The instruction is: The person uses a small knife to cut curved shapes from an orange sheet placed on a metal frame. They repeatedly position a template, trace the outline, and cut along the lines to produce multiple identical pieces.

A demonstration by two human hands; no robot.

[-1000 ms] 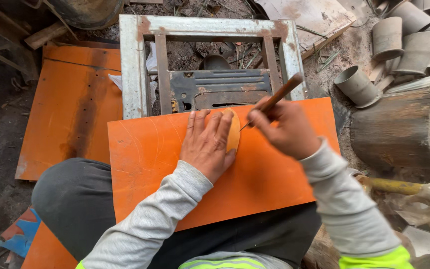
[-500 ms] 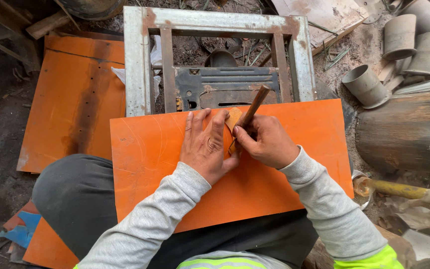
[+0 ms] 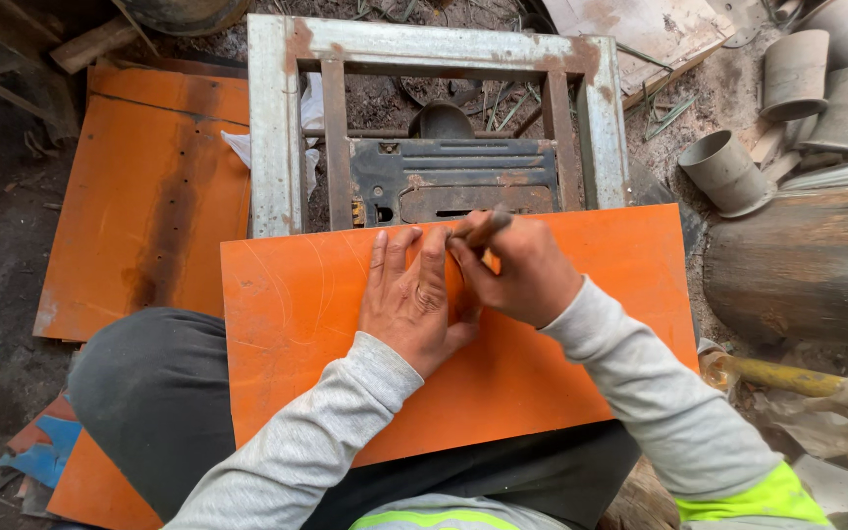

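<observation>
Orange board (image 3: 542,393) is laid flat across the person's lap, its far edge reaching the rusty metal frame (image 3: 424,59). Left hand (image 3: 412,294) is pressed palm-down on the board near that far edge, fingers spread and pointing away from the body; whatever lies under it is hidden. Right hand (image 3: 522,270) is closed around a thin stick-like tool (image 3: 478,228), tip held just beside the left fingertips; tool is blurred, so the kind cannot be told. The 2 hands are touching at the thumbs. Grey sleeves with a yellow-green cuff are seen on both arms. Inside the frame a dark rusted machine plate (image 3: 453,182) is seen just beyond the board. A 2nd orange sheet (image 3: 144,206), stained dark down the middle, is lying on the ground to the left, beside the frame. To the right, a thick log section (image 3: 797,265) is lying on its side, with several grey clay pots (image 3: 723,172) behind it on the dirt. A yellow handle (image 3: 787,375) is seen near the right elbow.
</observation>
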